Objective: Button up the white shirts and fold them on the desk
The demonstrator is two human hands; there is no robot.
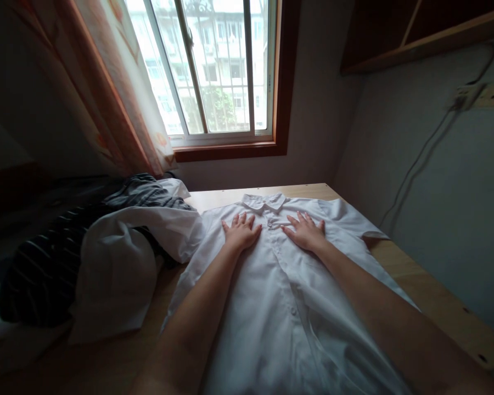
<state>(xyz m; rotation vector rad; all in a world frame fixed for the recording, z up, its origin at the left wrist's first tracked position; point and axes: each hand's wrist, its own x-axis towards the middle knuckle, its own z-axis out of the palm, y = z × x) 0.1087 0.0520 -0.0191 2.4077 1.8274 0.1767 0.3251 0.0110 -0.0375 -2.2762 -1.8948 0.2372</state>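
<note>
A white collared shirt [259, 307] lies front up on the wooden table, its collar toward the window and its button placket running down the middle. My left hand [241, 231] rests flat on the chest of the shirt, left of the placket, with its fingers spread. On the other side of the placket, my right hand [304, 231] lies palm down with the fingers apart. Both hands are just below the collar and hold nothing. One short sleeve reaches toward the right edge of the table; the left one meets a heap of clothes.
Dark striped and white clothes [119, 258] are heaped at the left. The wooden table [428, 285] borders the right wall, where a cord [415, 159] hangs from a socket. A window [218, 71] with a patterned curtain [102, 82] is behind; a shelf [428, 49] hangs upper right.
</note>
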